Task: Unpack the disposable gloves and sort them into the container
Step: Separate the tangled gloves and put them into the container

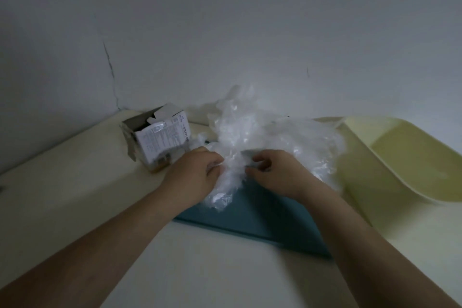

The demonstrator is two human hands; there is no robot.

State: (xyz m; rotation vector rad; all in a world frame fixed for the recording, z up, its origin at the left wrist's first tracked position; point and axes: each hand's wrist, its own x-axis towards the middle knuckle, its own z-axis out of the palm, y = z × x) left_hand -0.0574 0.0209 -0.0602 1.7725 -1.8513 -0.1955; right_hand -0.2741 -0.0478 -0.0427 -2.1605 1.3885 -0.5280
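A crumpled heap of clear plastic disposable gloves (255, 132) lies on a teal mat (265, 217) in the middle of the table. My left hand (195, 172) grips the heap's lower left part with curled fingers. Just to the right, my right hand (272, 170) pinches the plastic between thumb and fingers. An opened white cardboard glove box (160, 137) stands to the left of the heap, flaps up. A pale yellow container (405, 155) sits at the right, tilted, its open side facing me.
The cream table (62, 195) meets a white wall corner behind the box. The table's left and near parts are bare.
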